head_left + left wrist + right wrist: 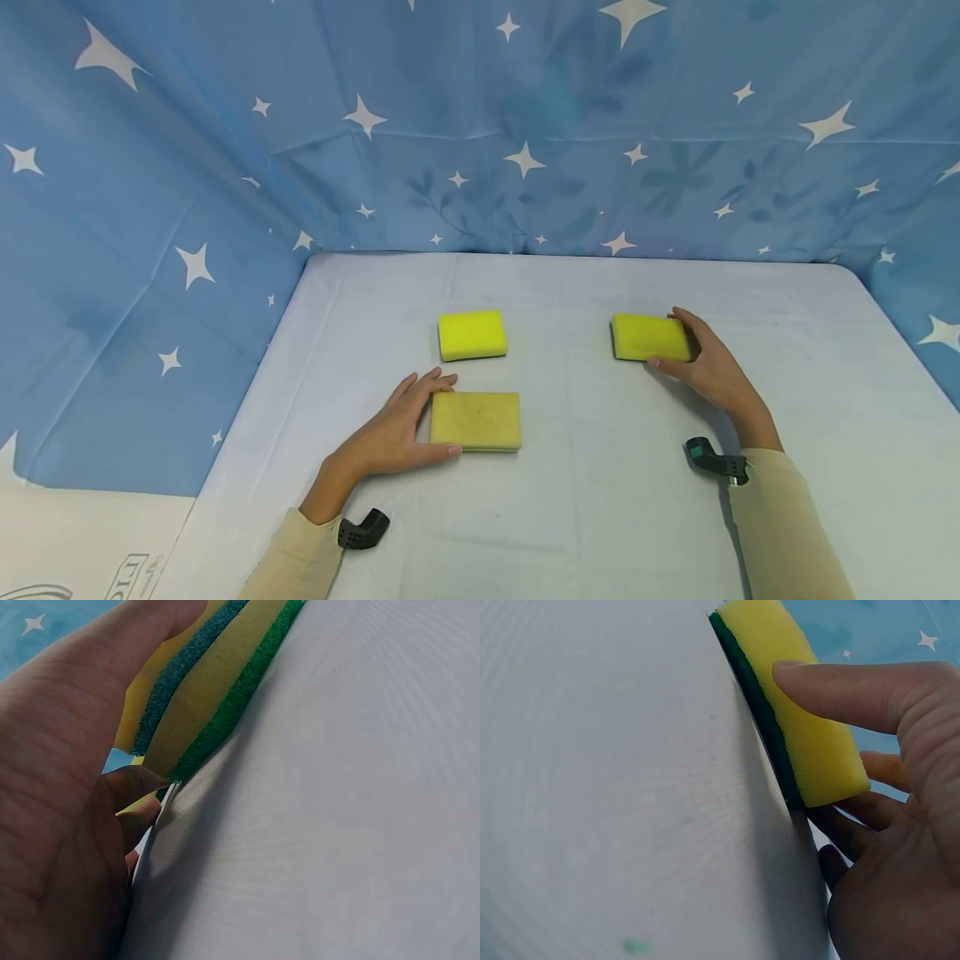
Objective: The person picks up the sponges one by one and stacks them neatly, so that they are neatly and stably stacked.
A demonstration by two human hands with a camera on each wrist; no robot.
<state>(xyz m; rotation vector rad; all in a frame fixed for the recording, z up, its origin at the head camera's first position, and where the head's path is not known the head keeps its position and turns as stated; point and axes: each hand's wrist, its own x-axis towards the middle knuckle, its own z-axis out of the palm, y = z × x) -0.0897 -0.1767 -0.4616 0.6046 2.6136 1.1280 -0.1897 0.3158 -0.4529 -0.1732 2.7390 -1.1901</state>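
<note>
Two stacked sponges (476, 421) lie at the centre left, their layers showing in the left wrist view: an upper yellow sponge with a blue scouring layer (184, 671) over a yellow one with a green layer (217, 682). My left hand (401, 425) holds the stack from its left end, thumb along the near side, fingers at the far side. Farther right, my right hand (708, 367) grips a yellow sponge (648, 337) by its right end, green side down, thumb on the near long side (802, 712). Some fingertips are hidden behind the sponges.
Another yellow sponge (472, 335) with a dark underside lies just beyond the stack. A white cloth (570, 517) covers the table. Blue star-patterned curtains (450, 125) stand behind and at both sides. A pale printed surface (67, 533) shows at the lower left.
</note>
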